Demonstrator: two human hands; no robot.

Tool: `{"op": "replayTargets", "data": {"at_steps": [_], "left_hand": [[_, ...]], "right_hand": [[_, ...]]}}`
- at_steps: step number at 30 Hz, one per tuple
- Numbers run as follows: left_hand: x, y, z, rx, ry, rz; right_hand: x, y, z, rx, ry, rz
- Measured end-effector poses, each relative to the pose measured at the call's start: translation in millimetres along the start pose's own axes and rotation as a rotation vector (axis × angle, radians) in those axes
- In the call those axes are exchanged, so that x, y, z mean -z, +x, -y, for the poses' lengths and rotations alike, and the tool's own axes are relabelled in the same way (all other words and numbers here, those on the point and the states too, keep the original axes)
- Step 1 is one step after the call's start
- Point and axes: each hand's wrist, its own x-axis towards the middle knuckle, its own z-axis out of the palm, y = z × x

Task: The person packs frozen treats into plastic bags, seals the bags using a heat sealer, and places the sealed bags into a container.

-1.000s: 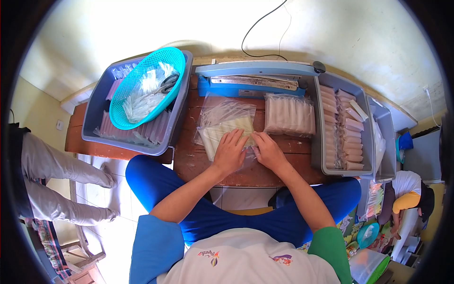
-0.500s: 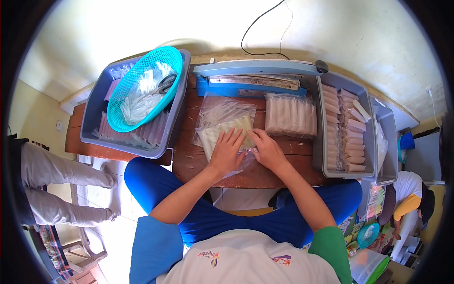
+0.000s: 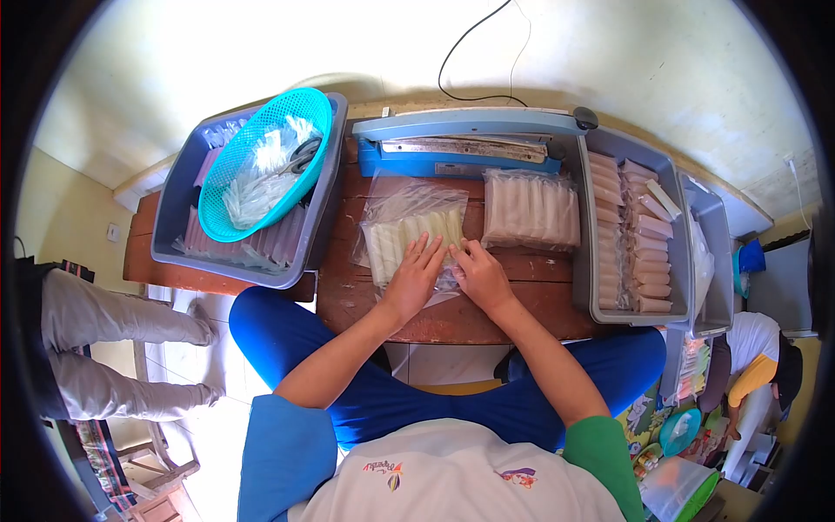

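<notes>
A clear plastic bag of pale yellow tubes (image 3: 387, 245) lies on the brown wooden table (image 3: 409, 329). My left hand (image 3: 419, 271) rests on the bag's lower right part, its fingers spread and lying flat. Close beside it, my right hand (image 3: 478, 273) has its fingers bent together at the bag's right edge; what they hold, if anything, is hidden. More clear plastic (image 3: 404, 193) lies beneath and behind the bag. To the right sits a bag of pinkish tubes (image 3: 531, 210). Behind them stands a blue sealing device (image 3: 461, 160) with a long arm.
At the left, a turquoise basket (image 3: 214, 217) with plastic and scissors sits on a grey tub (image 3: 162, 209) of packed tubes. Another grey tub (image 3: 588, 287) with tubes stands at the right. One person's legs (image 3: 113, 309) show at the left; another person (image 3: 752, 352) bends at the right.
The bag of yellow tubes lies straighter, with its tubes more upright in view. My right hand has shifted slightly left, closer to my left hand, and its fingers are more bent.
</notes>
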Motion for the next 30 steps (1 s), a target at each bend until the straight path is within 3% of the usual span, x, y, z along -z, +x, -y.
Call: {"op": "replayTargets", "data": {"at_steps": [2, 5, 12, 18, 21, 23, 27, 30], "left_hand": [[6, -1, 0, 0.035, -0.220, -0.011], [32, -10, -6, 0.087, -0.242, 0.040], [68, -59, -23, 0.207, -0.093, 0.133], [85, -70, -21, 0.595, -0.115, 0.172], [73, -77, -11, 0.632, -0.209, 0.081], [74, -73, -4, 0.894, -0.441, 0.041], [63, -81, 17, 0.868, -0.519, -0.044], [60, -79, 17, 0.881, -0.623, 0.046]], "right_hand": [[-1, -4, 2, 0.000, -0.001, -0.073], [12, -8, 16, -0.097, 0.154, -0.024], [26, -45, 20, 0.021, 0.114, -0.063], [26, -53, 25, -0.014, 0.105, -0.146], [22, -54, 24, -0.182, 0.175, -0.143], [25, -53, 25, -0.311, 0.386, -0.091], [21, -58, 19, -0.394, 0.544, -0.044], [16, -62, 10, -0.372, 0.554, -0.027]]}}
